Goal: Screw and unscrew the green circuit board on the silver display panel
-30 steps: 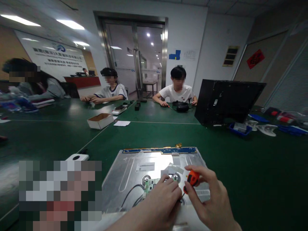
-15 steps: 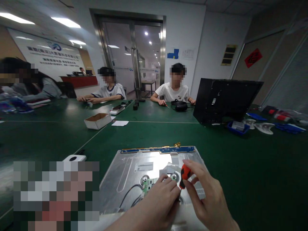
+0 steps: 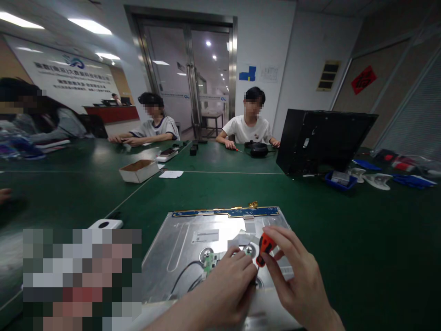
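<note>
My right hand (image 3: pixel 296 271) pinches a short orange-and-black screwdriver (image 3: pixel 267 243) between thumb and fingers. Its thin shaft points down and its tip is hidden beside my left hand. My left hand (image 3: pixel 234 276) is closed, knuckles up, over the silver metal back of a flat display panel (image 3: pixel 179 239). Whatever its fingers grip is out of sight. Partly under that hand lies a green circuit board (image 3: pixel 209 263) with black cables (image 3: pixel 181 278) running from it. A blue circuit strip (image 3: pixel 206 214) runs along the panel's far edge.
A black monitor housing (image 3: pixel 324 142) stands at the right behind a blue tray (image 3: pixel 341 180). An open white box (image 3: pixel 138 171) and a paper (image 3: pixel 171 174) lie farther back. Co-workers sit across the green table (image 3: pixel 220 188). A white device (image 3: pixel 106 224) is left of the panel.
The screwdriver handle has turned slightly in my right fingers, which have shifted on it. My left hand stays in place. Part of another person's hand now shows at the left edge.
</note>
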The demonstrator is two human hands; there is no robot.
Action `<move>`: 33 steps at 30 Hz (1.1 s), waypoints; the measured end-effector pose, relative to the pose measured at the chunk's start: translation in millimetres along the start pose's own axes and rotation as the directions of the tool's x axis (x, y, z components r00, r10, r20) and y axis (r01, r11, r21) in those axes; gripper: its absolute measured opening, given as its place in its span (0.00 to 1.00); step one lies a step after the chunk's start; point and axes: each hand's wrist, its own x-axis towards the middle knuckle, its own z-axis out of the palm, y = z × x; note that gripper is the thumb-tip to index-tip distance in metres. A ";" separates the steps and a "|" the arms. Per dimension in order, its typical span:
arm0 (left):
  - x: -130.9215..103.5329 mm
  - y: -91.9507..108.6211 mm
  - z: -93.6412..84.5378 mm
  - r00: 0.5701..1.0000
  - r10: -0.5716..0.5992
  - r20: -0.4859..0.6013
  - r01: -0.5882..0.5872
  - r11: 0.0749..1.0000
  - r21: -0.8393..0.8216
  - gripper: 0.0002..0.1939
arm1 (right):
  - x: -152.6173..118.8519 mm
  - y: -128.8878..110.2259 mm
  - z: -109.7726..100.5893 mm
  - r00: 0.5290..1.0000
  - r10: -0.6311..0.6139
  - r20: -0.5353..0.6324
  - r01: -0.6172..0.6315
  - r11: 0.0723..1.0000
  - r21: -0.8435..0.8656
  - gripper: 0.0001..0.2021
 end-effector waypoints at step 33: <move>1.4 -2.8 1.8 1.000 -0.002 0.011 0.002 1.000 0.021 0.08 | -8.2 -2.0 4.2 0.996 0.038 -0.078 -0.039 0.999 -0.008 0.19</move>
